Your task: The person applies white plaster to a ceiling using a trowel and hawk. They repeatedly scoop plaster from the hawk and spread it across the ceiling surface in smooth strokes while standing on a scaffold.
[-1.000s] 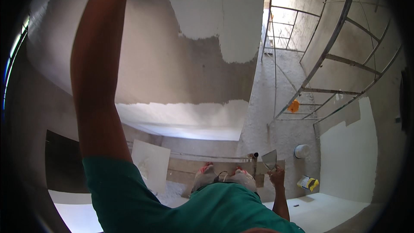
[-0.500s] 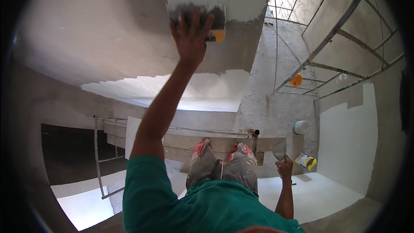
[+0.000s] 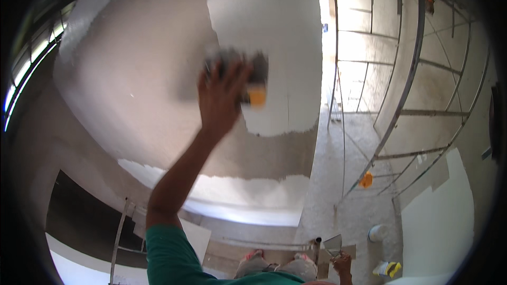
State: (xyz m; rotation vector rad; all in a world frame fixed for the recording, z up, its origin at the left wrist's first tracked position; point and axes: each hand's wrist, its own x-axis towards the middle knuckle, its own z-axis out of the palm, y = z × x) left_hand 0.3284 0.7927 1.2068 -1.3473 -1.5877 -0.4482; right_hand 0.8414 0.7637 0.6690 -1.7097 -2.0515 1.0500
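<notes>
My left hand (image 3: pixel 224 97) reaches up to the wall, its fingers stretched over the dark blade of a wide putty knife (image 3: pixel 259 68) with a yellow and black handle part. Motion blurs the blade, which lies against the wall at the left edge of a fresh white coat (image 3: pixel 269 21). Grey-brown bare wall (image 3: pixel 158 84) spreads to its left and below. Down near the lower edge, my right hand (image 3: pixel 342 264) is closed round the handle of a smaller putty knife (image 3: pixel 333 243), its flat metal blade pointing upward.
Metal scaffold frames (image 3: pixel 406 89) rise on the right. On the floor stand a white bucket (image 3: pixel 377 233), a yellow and white bag (image 3: pixel 388 269) and an orange object (image 3: pixel 366 180). My feet are on a plank (image 3: pixel 227 253) with a metal rail. A dark opening (image 3: pixel 90 216) lies left.
The view has tilted upward, so the floor things sit lower. My left hand has slid the wide putty knife up the wall along the white coat. My right hand still holds its knife.
</notes>
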